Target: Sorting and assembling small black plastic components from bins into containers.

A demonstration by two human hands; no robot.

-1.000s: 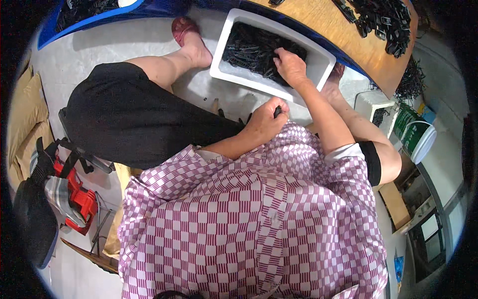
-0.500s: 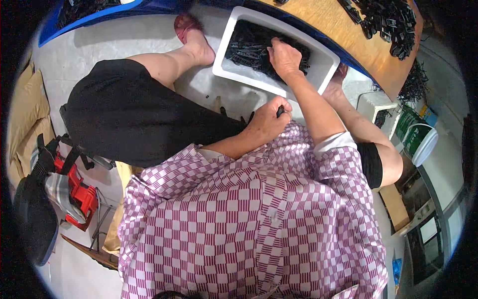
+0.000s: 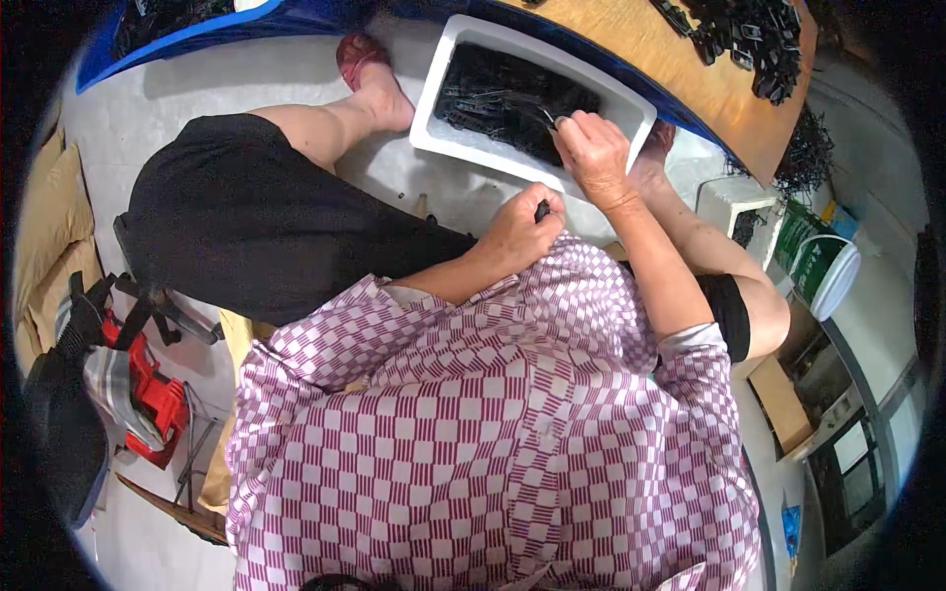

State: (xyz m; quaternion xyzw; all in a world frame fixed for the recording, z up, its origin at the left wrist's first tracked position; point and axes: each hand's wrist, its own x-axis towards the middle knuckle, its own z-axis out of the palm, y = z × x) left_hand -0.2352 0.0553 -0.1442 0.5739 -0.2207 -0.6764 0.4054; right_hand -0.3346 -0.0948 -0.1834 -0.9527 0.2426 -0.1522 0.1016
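Note:
A white box [image 3: 434, 146] holds a heap of small black plastic parts [image 3: 512, 89]. Over its near right wall, my right hand [image 3: 596, 153] is closed, thumb and fingers pinched on a small thin piece [image 3: 550, 116] with a pale glint, too small to name. Nearer to my body, my left hand [image 3: 520, 231] is closed round a small black plastic piece [image 3: 542, 210], whose end shows at the thumb. The rest of that piece is hidden in the fist. My left hand is apart from the box.
A wooden tabletop [image 3: 680, 69] at the far right carries more black parts [image 3: 749, 44]. A blue tray [image 3: 187, 57] is at the far left. A white box [image 3: 724, 209] and a green-and-white bucket [image 3: 813, 261] stand right of my leg. Red equipment [image 3: 153, 394] lies left.
My right hand has lifted out of the heap and come back right, toward me, with a thin piece in its fingers. My left hand stays closed on the black piece.

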